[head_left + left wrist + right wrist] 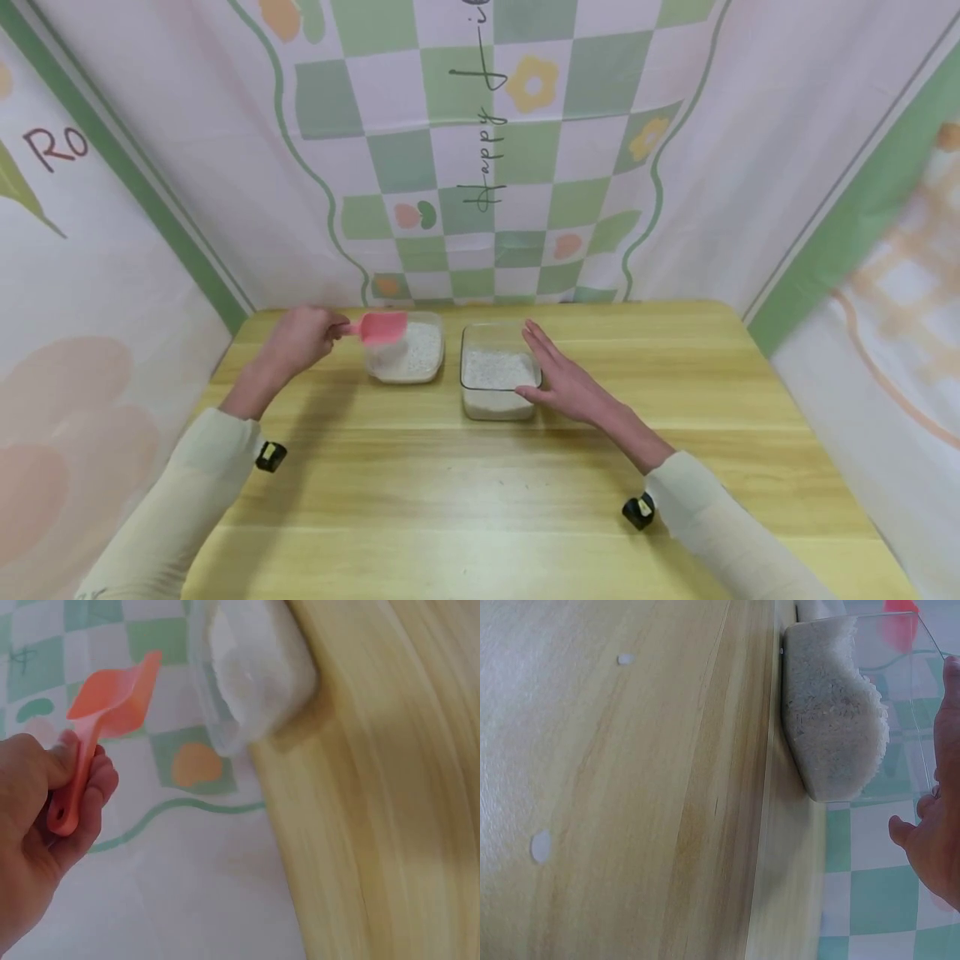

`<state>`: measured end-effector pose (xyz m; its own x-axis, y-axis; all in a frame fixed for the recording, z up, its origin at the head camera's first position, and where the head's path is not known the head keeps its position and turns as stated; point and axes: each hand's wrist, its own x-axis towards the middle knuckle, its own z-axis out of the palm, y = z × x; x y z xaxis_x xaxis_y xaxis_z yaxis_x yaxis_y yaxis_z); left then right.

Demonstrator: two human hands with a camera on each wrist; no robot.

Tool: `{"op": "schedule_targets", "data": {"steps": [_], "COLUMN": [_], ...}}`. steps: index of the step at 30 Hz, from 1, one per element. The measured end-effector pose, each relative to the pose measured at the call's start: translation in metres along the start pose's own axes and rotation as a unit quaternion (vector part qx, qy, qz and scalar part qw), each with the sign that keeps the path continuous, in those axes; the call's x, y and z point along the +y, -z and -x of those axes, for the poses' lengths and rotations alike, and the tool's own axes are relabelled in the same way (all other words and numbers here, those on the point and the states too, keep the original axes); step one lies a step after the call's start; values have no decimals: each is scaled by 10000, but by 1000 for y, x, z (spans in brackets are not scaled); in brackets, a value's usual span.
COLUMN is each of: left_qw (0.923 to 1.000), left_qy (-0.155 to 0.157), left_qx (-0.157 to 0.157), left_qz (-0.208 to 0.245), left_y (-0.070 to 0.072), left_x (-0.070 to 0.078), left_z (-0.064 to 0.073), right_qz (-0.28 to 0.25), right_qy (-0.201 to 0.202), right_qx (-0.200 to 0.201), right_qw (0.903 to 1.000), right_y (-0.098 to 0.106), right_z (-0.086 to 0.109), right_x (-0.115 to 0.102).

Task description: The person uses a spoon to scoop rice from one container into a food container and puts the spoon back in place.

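My left hand (302, 340) grips the handle of a pink scoop (382, 328). In the head view the scoop overlaps the back left of a low clear container (405, 381) of white grains. No grains show inside the scoop's bowl in the left wrist view. To the right stands a deeper clear container (463, 367), partly filled with rice (832, 712) that lies in an uneven heap. My right hand (567, 388) is at this container's right side, fingers straight along the rim and thumb spread toward the front.
Both containers stand toward the back of a wooden table (480, 500). Behind it hangs a checkered cloth (465, 158), with more printed cloth at both sides. A few small pale specks (541, 846) lie on the tabletop. Each wrist wears a small black camera (639, 511).
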<state>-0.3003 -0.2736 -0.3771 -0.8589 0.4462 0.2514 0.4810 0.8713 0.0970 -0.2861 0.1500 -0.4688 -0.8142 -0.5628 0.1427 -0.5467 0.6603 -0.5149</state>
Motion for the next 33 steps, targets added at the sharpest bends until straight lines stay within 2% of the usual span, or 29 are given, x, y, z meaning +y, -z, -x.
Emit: {"op": "schedule_targets", "data": {"steps": [3, 6, 12, 16, 21, 24, 29, 33], "left_qw": [9992, 9981, 9957, 9927, 9872, 9819, 9680, 9622], "left_qy": [15, -193, -666, -1025, -1474, -1621, -1723, -1758], "left_qx": [-59, -109, -303, -513, -605, -892, -1463, -1707], "left_qz": [392, 578, 564, 375, 3, -401, -1091, -1185], "left_y": [7, 15, 17, 10, -4, -15, -39, -56], "left_x": [14, 35, 71, 89, 115, 133, 156, 165], "left_z": [-5, -14, -36, -52, -75, -89, -103, -112], "right_qz": [-18, -8, -62, -94, -76, -71, -122, -111], "right_qy": [-45, -84, -62, -79, -159, -175, -165, -109], "right_qx": [-28, -15, 27, -26, -40, -17, -38, -38], "right_qw": [10000, 10000, 10000, 9999, 9998, 9998, 9998, 9999], "right_y": [0, 0, 2, 2, 2, 3, 3, 2], "right_z": [2, 3, 3, 3, 3, 3, 2, 1], "right_x": [1, 3, 4, 5, 4, 3, 0, 0]}}
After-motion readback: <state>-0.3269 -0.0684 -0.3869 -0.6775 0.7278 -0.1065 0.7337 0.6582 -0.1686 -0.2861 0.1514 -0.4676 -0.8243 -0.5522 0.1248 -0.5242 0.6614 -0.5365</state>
